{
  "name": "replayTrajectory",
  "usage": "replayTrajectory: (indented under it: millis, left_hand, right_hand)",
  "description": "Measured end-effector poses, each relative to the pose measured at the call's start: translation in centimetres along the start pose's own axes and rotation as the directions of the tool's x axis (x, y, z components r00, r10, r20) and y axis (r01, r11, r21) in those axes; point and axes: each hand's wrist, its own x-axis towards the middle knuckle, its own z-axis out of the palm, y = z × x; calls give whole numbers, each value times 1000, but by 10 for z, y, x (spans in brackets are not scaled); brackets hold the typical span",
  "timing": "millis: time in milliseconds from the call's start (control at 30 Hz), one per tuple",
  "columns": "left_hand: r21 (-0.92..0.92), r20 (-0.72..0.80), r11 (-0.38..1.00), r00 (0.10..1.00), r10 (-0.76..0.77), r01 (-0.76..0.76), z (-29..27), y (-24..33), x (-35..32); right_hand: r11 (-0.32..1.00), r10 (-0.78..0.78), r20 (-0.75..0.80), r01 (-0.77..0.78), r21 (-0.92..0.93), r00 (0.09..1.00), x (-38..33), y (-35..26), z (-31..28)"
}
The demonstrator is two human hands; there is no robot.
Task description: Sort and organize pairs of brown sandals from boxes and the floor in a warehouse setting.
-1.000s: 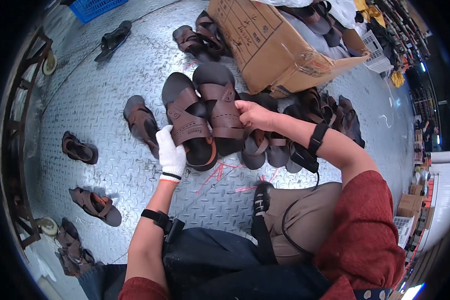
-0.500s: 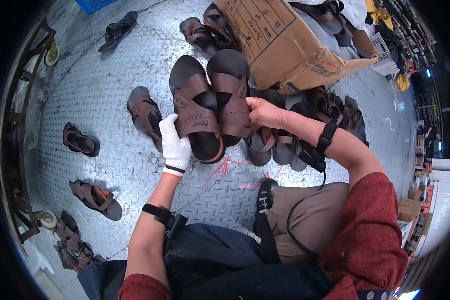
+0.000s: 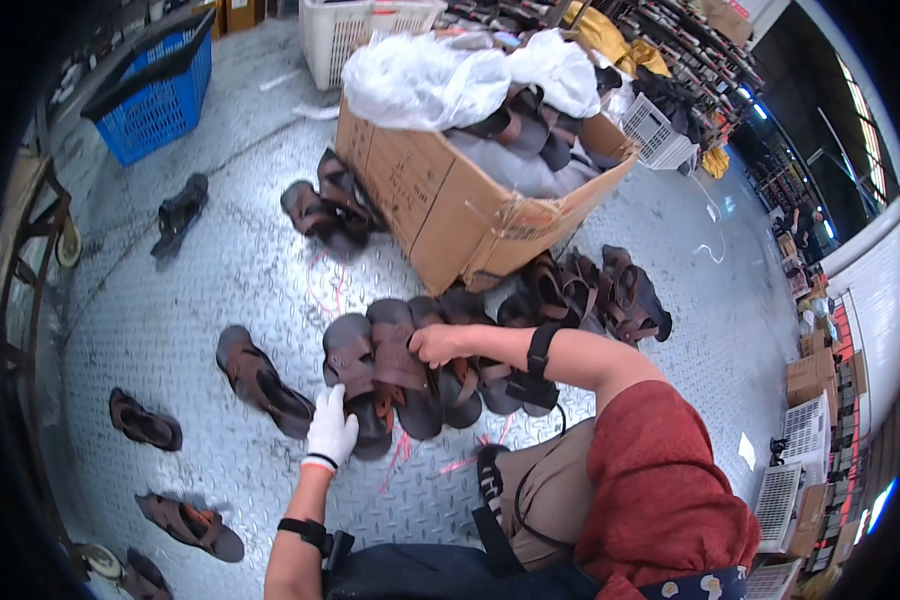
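A pair of dark brown sandals stands side by side at floor level in front of me, at the left end of a row of similar ones. My left hand (image 3: 332, 430), in a white glove, grips the edge of the left sandal (image 3: 349, 342) near its heel strap. Bare, my right hand (image 3: 436, 346) has its fingers closed at the side of the right sandal (image 3: 397, 352). More sandals (image 3: 461, 388) lie close against the pair on the right, partly behind my right forearm. A single sandal (image 3: 262, 385) rests just left of my glove.
Beyond the row stands an open cardboard box (image 3: 440, 200) with sandals and clear plastic in it. Loose sandals (image 3: 192, 526) lie on the patterned metal floor to the left. A blue crate (image 3: 160, 110), a white crate (image 3: 330, 50) and a wheeled rack (image 3: 32, 225) stand farther off.
Both hands have brought the pair of sandals down from in front of me to the floor, beside the row. The view has tilted up, showing more of the box and the crates.
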Motion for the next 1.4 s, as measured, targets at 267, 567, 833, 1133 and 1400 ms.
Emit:
replayTrajectory:
  millis: [267, 567, 833, 1133, 1400]
  left_hand:
    - [-5, -117, 999, 992, -46, 46, -37, 23, 15]
    - [232, -158, 962, 970, 182, -143, -148, 52, 36]
    - [276, 68, 952, 991, 115, -130, -192, 45, 17]
    - [278, 221, 894, 929, 297, -352, -38, 67, 35]
    - [301, 166, 807, 862, 480, -507, 32, 36, 74]
  right_hand:
    - [976, -198, 77, 204, -80, 977, 4, -51, 7]
    - [893, -412, 147, 431, -130, 899, 15, -101, 21]
    - [858, -463, 144, 483, -176, 875, 27, -96, -10]
    - [924, -259, -270, 319, 209, 927, -95, -88, -95]
    - [923, 262, -233, -172, 345, 936, -174, 60, -45]
